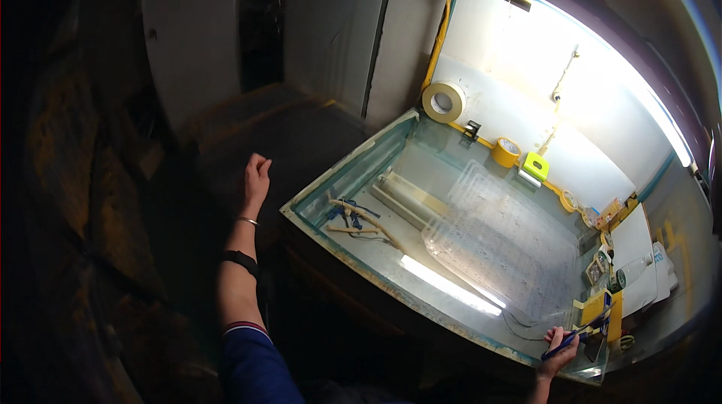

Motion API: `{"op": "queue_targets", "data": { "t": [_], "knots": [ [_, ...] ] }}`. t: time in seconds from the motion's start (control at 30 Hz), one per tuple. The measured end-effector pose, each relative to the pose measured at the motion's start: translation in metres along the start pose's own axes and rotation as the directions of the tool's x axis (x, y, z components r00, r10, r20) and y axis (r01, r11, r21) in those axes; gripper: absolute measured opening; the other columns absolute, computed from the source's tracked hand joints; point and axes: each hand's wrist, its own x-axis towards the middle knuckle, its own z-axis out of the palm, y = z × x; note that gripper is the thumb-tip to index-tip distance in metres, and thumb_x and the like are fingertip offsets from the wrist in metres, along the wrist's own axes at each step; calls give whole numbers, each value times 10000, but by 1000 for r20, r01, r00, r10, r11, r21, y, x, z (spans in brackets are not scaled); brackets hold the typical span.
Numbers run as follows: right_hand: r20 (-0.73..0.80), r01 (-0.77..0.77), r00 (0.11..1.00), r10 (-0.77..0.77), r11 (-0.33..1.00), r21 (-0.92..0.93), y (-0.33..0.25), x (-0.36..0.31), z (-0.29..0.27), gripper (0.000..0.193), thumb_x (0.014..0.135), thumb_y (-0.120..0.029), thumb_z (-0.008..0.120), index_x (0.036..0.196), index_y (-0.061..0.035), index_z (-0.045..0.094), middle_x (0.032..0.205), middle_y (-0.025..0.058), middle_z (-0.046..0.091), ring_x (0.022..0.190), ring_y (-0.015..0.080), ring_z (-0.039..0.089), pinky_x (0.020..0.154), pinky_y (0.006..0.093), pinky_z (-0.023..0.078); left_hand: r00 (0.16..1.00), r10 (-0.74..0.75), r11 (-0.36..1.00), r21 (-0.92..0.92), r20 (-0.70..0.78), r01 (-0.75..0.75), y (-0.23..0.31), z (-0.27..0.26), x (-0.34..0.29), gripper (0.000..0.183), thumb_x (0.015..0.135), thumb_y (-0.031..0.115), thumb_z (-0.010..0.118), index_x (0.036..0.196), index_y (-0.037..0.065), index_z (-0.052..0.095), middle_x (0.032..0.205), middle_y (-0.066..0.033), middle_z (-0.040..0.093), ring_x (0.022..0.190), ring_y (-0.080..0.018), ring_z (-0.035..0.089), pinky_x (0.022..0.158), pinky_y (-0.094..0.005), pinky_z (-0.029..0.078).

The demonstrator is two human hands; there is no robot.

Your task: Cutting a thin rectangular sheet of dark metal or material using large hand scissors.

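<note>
My left hand (257, 176) is off the left side of a glass-topped light table (353, 268), in the air over a dark area. Its fingers are loosely curled and nothing shows in them. At the table's near right corner, my right hand (556, 350) is closed round a slim dark-blue tool (571, 336). The tool slants up and right, beside a yellow piece (594, 306); its exact kind is too small to tell. A large clear patterned sheet (504, 235) lies on the glass near the middle.
A big tape roll (444, 101), a yellow tape roll (505, 152) and a green-and-white dispenser (535, 168) line the back edge. Sticks and blue scraps (353, 216) lie left. A clear bottle (633, 271) is at right. A bright tube lamp (662, 118) hangs above. White panels (331, 28) stand behind.
</note>
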Motion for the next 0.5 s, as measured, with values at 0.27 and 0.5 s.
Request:
{"op": "queue_targets", "data": {
  "t": [0.27, 0.5],
  "knots": [
    [53, 71, 996, -72, 997, 38, 1, 0, -8, 139, 859, -95, 539, 802, -4, 452, 743, 71, 557, 647, 126, 576, 577, 239, 497, 901, 414, 898, -106, -130, -428, 206, -10, 9, 79, 794, 37, 607, 848, 94, 596, 798, -91, 636, 745, -278, 638, 600, -336, 517],
    [48, 72, 996, -78, 989, 129, 3, 1, -8, 133, 837, -80, 566, 815, -2, 460, 753, 80, 560, 655, 148, 595, 588, 260, 515, 571, 821, 529, -372, -2, -762, 311, -76, -111, 161, 769, -14, 595, 919, 21, 547, 930, -125, 636, 844, -242, 642, 700, -329, 551]
  ]
}}
